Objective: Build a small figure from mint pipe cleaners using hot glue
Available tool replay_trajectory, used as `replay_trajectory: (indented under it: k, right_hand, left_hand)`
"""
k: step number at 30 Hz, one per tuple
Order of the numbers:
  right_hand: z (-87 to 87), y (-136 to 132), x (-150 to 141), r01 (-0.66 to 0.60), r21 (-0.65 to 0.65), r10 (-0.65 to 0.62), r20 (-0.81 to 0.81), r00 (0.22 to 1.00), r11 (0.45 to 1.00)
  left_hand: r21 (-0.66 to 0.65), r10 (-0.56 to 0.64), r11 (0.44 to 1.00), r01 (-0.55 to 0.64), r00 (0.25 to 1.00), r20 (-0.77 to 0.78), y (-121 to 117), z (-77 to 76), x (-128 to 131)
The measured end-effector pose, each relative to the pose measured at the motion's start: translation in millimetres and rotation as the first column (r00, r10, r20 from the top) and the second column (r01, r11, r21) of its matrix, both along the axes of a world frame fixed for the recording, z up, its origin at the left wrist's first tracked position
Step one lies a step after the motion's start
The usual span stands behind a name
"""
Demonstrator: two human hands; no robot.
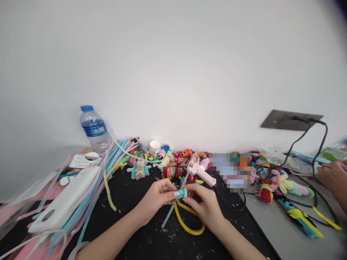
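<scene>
Both of my hands meet over the black mat (130, 202) near its middle. My left hand (155, 198) and my right hand (204, 207) pinch a small teal fuzzy piece (182, 194) between their fingertips, fingers closed on it. A yellow loop of fuzzy wire (187, 222) lies under my right hand. A pale blue stick (169, 213) runs diagonally below the piece. A pink glue gun (200, 171) rests just behind my hands, its nozzle toward the piece.
A water bottle (93, 130) stands at the back left beside a bundle of pastel fuzzy wires (108, 166) and a white flat case (65, 198). Small fuzzy figures (168, 159) line the wall. Another person's hand (332, 177) is at the right, near cables (314, 151) and a wall socket (290, 120).
</scene>
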State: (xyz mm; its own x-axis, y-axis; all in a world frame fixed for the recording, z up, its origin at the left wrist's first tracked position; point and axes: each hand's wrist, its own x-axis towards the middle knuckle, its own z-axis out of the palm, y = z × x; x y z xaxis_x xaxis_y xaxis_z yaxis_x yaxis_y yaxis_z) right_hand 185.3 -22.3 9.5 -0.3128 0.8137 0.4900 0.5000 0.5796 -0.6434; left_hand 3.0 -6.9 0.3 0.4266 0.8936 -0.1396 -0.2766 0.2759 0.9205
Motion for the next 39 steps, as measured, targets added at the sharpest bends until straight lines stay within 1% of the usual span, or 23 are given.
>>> replay_trajectory:
  k: [4,9,17,22,26,28,34,39]
  right_hand:
    - [1.0,-1.0,-0.8,0.0,0.019,0.0,0.007,1.0,1.0]
    - [0.6,-0.9,-0.4,-0.009,-0.006,0.009,-0.005,1.0,1.0]
    - [-0.1,-0.1,0.4,-0.028,0.013,0.028,-0.003,1.0,1.0]
    - [0.9,-2.4,-0.3,-0.038,-0.039,0.038,-0.004,0.999,0.999]
    - [0.0,-1.5,-0.5,-0.034,-0.122,0.027,-0.063,0.998,0.992]
    - [0.4,-0.6,-0.6,-0.036,-0.142,0.023,-0.093,0.995,0.989]
    - [4.1,0.5,-1.0,-0.04,-0.12,0.029,-0.089,0.996,0.992]
    - [2.2,0.8,-0.6,-0.073,-0.14,0.056,-0.121,0.991,0.987]
  left_hand:
    - [-0.019,-0.016,1.0,0.017,0.999,0.03,-0.8,-0.4,-0.2]
    - [-0.047,-0.026,0.998,0.03,0.997,0.078,-1.3,-0.5,0.0]
    - [-0.097,-0.036,0.994,0.048,0.993,0.116,-1.0,-1.8,-0.7]
    - [-0.116,-0.058,0.99,0.076,0.986,0.154,-0.8,-1.7,-1.9]
    - [-0.112,-0.061,0.99,0.084,0.98,0.188,-1.6,-1.0,-1.7]
    - [-0.097,-0.054,0.993,0.073,0.981,0.188,-2.2,-0.8,-1.3]
    - [-0.069,-0.069,0.994,0.083,0.98,0.185,-1.9,1.1,-0.5]
    - [-0.059,-0.072,0.995,0.082,0.983,0.168,-1.4,2.3,-0.4]
